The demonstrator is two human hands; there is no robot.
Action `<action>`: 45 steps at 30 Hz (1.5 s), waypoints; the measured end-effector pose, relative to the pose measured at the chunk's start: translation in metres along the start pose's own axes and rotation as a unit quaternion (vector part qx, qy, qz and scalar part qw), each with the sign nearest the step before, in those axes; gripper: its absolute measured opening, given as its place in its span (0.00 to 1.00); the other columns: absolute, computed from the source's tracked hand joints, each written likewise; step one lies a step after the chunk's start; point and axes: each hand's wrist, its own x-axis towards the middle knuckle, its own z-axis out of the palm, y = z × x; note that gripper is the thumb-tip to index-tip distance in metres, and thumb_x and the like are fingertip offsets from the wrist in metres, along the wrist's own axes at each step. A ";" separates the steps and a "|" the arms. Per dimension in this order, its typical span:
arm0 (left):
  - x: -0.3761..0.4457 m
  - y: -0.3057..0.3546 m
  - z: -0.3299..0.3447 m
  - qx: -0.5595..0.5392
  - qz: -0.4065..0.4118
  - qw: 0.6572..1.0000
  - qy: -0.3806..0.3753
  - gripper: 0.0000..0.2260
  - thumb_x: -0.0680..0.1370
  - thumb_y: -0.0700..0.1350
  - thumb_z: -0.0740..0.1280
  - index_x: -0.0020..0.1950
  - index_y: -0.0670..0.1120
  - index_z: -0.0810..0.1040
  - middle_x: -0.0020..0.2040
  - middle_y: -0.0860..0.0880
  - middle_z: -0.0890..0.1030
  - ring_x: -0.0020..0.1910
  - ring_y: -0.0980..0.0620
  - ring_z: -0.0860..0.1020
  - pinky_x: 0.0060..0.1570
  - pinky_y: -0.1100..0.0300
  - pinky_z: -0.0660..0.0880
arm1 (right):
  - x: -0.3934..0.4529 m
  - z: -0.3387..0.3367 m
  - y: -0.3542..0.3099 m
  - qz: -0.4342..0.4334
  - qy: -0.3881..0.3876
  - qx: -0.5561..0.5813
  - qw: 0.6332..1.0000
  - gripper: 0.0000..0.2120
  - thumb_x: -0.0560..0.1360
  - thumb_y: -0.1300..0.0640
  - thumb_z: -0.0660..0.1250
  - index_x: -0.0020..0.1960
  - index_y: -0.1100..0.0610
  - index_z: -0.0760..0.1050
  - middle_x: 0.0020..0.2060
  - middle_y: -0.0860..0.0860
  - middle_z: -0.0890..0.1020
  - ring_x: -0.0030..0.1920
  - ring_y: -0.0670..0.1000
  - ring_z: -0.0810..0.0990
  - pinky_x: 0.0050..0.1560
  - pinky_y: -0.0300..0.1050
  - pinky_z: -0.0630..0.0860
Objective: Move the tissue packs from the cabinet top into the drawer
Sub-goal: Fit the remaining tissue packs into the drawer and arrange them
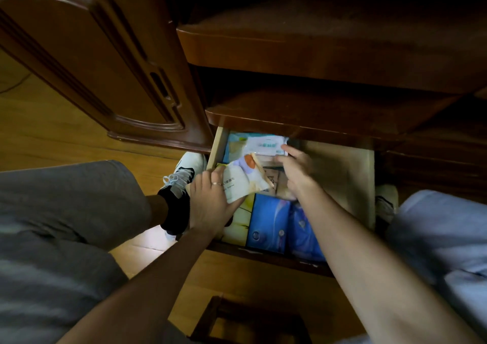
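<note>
— White, crinkly plastic is what the left hand (210,198) is gripping: a soft white tissue pack with an orange and lilac print (243,179), pinched at its near end.

— Which way is it pointing?

— Its long axis is running away from that hand, up and to the right, tilted over the left side of the open pale-wood drawer (367,185). It is hanging above the contents, not yet lying flat.

— And the right hand (297,171)?

— It is reaching further in, fingers spread and pressing on a flat white pack with a teal label (266,146) at the back of the drawer, under the dark wooden cabinet top (303,117). Whether it is gripping that pack, I cannot tell.

— So the gap?

— I judge it is lying just ahead of the left hand, between the two packs; blue packs (271,222) are filling the near end.
</note>
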 end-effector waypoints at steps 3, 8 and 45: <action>0.012 0.005 -0.010 -0.010 0.010 1.000 0.012 0.38 0.71 0.72 0.67 0.70 0.46 0.70 0.58 0.46 0.75 0.56 0.46 0.72 0.51 0.50 0.69 | -0.015 -0.022 -0.005 0.106 0.055 0.250 0.961 0.14 0.77 0.64 0.71 0.62 0.58 0.80 0.61 0.55 0.82 0.53 0.49 0.82 0.51 0.41 0.81; 0.038 0.022 -0.014 -0.013 0.086 0.996 0.008 0.39 0.71 0.72 0.68 0.70 0.46 0.70 0.59 0.47 0.75 0.57 0.47 0.71 0.55 0.52 0.69 | -0.027 -0.067 -0.004 0.118 0.078 0.392 0.909 0.14 0.75 0.68 0.71 0.60 0.60 0.80 0.60 0.57 0.82 0.59 0.52 0.82 0.46 0.39 0.82; 0.161 0.117 0.111 0.145 0.029 0.907 -0.394 0.38 0.76 0.62 0.64 0.81 0.50 0.53 0.80 0.40 0.56 0.80 0.38 0.49 0.74 0.30 0.39 | 0.034 -0.096 0.047 0.063 0.225 0.107 0.966 0.16 0.81 0.69 0.59 0.61 0.52 0.71 0.57 0.49 0.78 0.66 0.54 0.75 0.59 0.42 0.71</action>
